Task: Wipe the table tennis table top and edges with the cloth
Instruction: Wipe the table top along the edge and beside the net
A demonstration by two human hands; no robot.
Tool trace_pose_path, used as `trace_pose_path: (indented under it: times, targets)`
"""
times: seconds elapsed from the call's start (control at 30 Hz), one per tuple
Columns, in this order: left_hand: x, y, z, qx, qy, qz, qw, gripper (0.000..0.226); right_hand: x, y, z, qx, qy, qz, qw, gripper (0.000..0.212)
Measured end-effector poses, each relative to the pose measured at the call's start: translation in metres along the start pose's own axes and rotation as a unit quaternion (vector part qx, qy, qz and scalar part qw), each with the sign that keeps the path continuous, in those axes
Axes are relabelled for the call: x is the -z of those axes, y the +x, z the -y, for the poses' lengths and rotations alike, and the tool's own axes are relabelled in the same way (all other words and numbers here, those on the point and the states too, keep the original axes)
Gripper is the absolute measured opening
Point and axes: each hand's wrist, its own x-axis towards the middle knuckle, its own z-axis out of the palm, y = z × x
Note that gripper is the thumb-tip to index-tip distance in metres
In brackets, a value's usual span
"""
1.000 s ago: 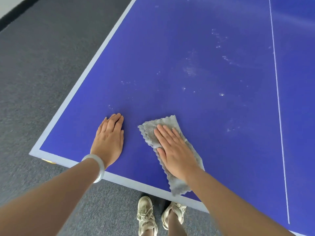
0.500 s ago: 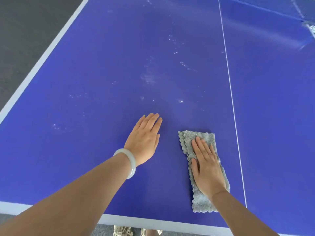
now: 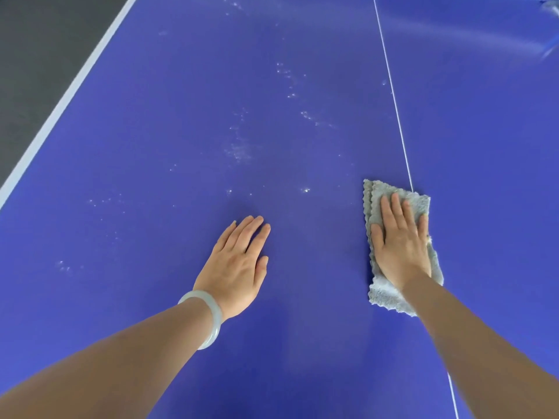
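Nothing could be read: the table top (image 3: 181,116) showed only plain white lines (image 3: 394,98), and the cloth (image 3: 385,293) and bracelet (image 3: 211,316) bore no lettering.

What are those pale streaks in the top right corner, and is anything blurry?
Head view: the streaks look like light reflecting off the table top; that far corner is smeared, while the left hand, right hand and cloth are sharp.
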Motion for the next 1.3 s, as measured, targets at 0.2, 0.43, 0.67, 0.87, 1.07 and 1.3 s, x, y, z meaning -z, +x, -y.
trace_pose_path:
  times: [0.2, 0.43, 0.67, 0.87, 1.07, 1.3]
  targets:
    - [0.004, 0.001, -0.002, 0.004, 0.015, 0.012, 1.000, 0.058, -0.026, -0.116, 0.033, 0.240, -0.029, 0.027, 0.970, 0.060]
    - [0.003, 0.001, -0.002, 0.009, 0.008, 0.017, 1.000, 0.058, -0.002, 0.030, 0.000, 0.061, 0.027, -0.029, 0.997, 0.059]
    - [0.004, 0.001, -0.003, 0.011, 0.007, 0.014, 1.000, 0.056, 0.001, 0.086, 0.081, 0.022, 0.058, -0.036, 0.997, 0.056]
    - [0.005, 0.001, -0.004, 0.016, 0.014, 0.031, 0.999, 0.057, 0.001, 0.026, 0.047, 0.317, 0.009, 0.032, 0.948, 0.056]
    - [0.007, 0.003, -0.004, 0.012, 0.005, 0.030, 0.999, 0.057, 0.019, 0.126, 0.017, 0.045, 0.018, -0.030, 0.998, 0.058]
    - [0.006, 0.004, -0.004, 0.011, 0.006, 0.032, 0.999, 0.056, 0.011, 0.182, 0.089, -0.048, 0.070, -0.044, 0.995, 0.064]
